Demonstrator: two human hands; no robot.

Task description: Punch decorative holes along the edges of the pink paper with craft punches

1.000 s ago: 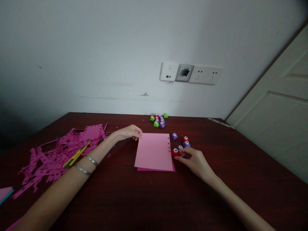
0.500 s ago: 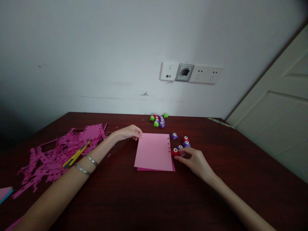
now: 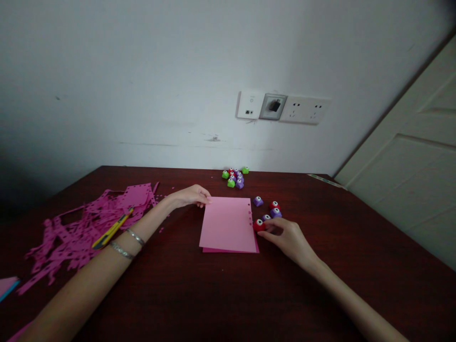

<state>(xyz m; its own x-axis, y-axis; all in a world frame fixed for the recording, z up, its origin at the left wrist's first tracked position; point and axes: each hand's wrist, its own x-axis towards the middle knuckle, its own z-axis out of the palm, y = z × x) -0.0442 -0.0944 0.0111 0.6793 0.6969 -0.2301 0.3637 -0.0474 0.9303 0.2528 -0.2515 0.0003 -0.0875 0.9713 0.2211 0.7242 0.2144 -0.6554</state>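
Observation:
A light pink sheet of paper [image 3: 228, 224] with several holes down its right edge lies over a darker pink sheet [image 3: 230, 251]. My left hand [image 3: 194, 195] pinches its upper left corner between thumb and fingers. At the sheet's right edge, my right hand [image 3: 288, 236] grips a small red craft punch [image 3: 259, 225] by its side; the punch sits against the paper. Just beyond those fingers are a purple punch [image 3: 275, 213], another red punch [image 3: 274, 205] and a smaller purple one [image 3: 266, 217]. A further purple punch [image 3: 258, 201] stands near the sheet's upper right corner.
Green, red and purple punches [image 3: 233, 177] cluster near the wall. Left of my arm, a heap of pink paper scraps [image 3: 76, 237] has a yellow utility knife [image 3: 113, 229] on it. Wall sockets [image 3: 305, 110] are above the dark wooden table [image 3: 221, 304].
Almost nothing differs. Both hands keep their hold, and the paper and red punch have shifted only very slightly.

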